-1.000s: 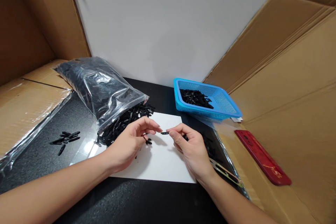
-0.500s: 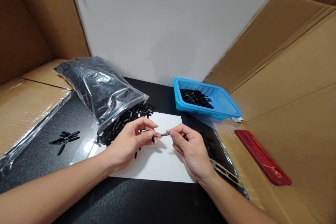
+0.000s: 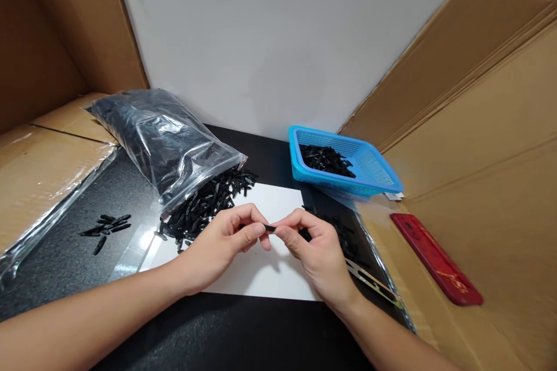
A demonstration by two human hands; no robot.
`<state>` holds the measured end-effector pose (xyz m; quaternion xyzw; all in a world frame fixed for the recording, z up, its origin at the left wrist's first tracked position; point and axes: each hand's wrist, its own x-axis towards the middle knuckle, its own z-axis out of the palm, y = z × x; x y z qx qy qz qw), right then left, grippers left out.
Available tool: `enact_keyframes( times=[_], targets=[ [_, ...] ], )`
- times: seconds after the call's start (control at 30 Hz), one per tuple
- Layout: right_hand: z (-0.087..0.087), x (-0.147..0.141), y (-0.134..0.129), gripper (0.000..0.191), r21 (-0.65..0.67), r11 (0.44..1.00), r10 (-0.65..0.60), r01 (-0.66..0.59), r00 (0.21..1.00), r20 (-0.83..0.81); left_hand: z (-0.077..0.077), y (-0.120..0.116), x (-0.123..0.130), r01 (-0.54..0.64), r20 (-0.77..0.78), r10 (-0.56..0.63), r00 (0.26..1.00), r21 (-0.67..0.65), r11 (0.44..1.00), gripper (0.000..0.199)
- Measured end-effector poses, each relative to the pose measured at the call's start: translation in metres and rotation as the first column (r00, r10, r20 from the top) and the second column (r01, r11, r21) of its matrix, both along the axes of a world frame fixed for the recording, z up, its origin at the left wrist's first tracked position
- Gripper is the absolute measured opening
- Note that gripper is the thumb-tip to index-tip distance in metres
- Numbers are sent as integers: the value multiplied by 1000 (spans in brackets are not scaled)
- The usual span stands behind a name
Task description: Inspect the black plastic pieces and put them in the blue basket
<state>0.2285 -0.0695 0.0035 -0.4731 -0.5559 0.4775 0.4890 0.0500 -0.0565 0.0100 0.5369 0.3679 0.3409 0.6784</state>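
Observation:
Over a white sheet (image 3: 256, 278), a small, slim black piece (image 3: 270, 228) is pinched between my two hands. My left hand (image 3: 235, 237) closes thumb and fingers at its left end. At the other end, my right hand (image 3: 311, 243) grips it between thumb and forefinger, and another dark bit shows under its curled fingers. Behind my left hand lies a pile of similar black pieces (image 3: 204, 203), spilling from the mouth of a clear plastic bag (image 3: 169, 139) full of dark contents.
A blue basket (image 3: 374, 185) holding black pieces stands at the back right. Several loose pieces (image 3: 108, 226) lie at the left. Right of the sheet are more dark pieces (image 3: 343, 235) and a flat slotted strip (image 3: 374, 283). A red case (image 3: 435, 261) rests against cardboard.
My left hand has moved right and closed its fingers on the piece's left end. The right hand still holds the other end, and both hands are now close together.

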Motion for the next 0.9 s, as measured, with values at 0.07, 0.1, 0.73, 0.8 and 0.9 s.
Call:
enact_keyframes(
  times=[0.07, 0.1, 0.73, 0.8, 0.9],
  targets=[
    [0, 1, 0, 17, -15, 1000, 19, -19, 1000, -2, 0, 1, 0, -19, -20, 19, 1000, 31, 999, 27],
    [-1, 1, 0, 17, -37, 999, 29, -30, 999, -18, 0, 1, 0, -29, -31, 30, 999, 46, 999, 27],
    [-11, -11, -7, 30, -200, 980, -69, 21, 969, -238, -6, -8, 4, -95, -316, 295, 902, 520, 849, 22],
    [-13, -10, -7, 27, -143, 988, -78, 55, 983, -164, -5, -8, 3, -47, -355, 315, 880, 595, 802, 21],
    [-11, -9, -7, 22, -47, 995, -95, 92, 994, -58, -3, -8, 2, 28, -404, 352, 844, 689, 724, 20]
  ],
)
